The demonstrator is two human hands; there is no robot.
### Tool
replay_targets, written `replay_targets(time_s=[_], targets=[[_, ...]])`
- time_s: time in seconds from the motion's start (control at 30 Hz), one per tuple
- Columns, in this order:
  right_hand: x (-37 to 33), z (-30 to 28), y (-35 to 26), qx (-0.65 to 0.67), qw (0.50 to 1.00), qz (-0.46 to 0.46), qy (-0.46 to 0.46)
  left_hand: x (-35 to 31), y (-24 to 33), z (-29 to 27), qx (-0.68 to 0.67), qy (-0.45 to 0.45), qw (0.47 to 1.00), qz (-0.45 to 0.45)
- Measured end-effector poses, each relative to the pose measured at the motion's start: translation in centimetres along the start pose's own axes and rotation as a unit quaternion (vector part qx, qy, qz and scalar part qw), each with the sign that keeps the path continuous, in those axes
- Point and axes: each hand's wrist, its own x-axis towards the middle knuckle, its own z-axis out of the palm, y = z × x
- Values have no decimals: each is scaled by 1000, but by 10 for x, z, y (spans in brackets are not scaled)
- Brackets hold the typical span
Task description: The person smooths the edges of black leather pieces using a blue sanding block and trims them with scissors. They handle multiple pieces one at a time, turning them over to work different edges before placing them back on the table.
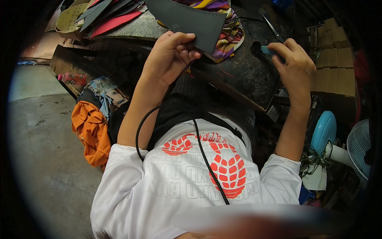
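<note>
My left hand pinches the lower edge of a curved black sheet piece, which looks like leather, between thumb and fingers. Small holes or stitches run along its far edge. Over the dark, worn workbench, my right hand is closed on a small light-blue tool. The tool's tip meets a black clump on the bench, and I cannot tell whether the clump is part of it. Striped multicoloured cloth lies beneath and beside the black piece. Beyond my right hand rests a pointed metal tool.
Black and red cut pieces are piled at the far left of the bench. Brown cardboard boxes are stacked on the right, above a fan. Orange cloth hangs at my left. A black cable crosses my shirt.
</note>
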Motion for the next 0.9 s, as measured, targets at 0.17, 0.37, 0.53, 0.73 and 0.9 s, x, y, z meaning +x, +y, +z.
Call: replay_targets(time_s=[0.17, 0.37, 0.53, 0.73, 0.9], targets=[[4, 3, 0, -27, 999, -20, -9, -5, 2, 8, 21, 18, 1000, 1], [8, -16, -11, 235, 967, 50, 88, -5, 1, 13, 0, -2, 1000, 4], [12, 3, -45, 488, 862, 106, 86, -3, 0, 17, 8, -1, 1000, -10], [22, 14, -65, 516, 848, 71, 94, -7, 0, 22, -14, 0, 1000, -5], [16, 10, -68, 507, 857, 55, 75, -5, 0, 16, -8, -8, 1000, 3]])
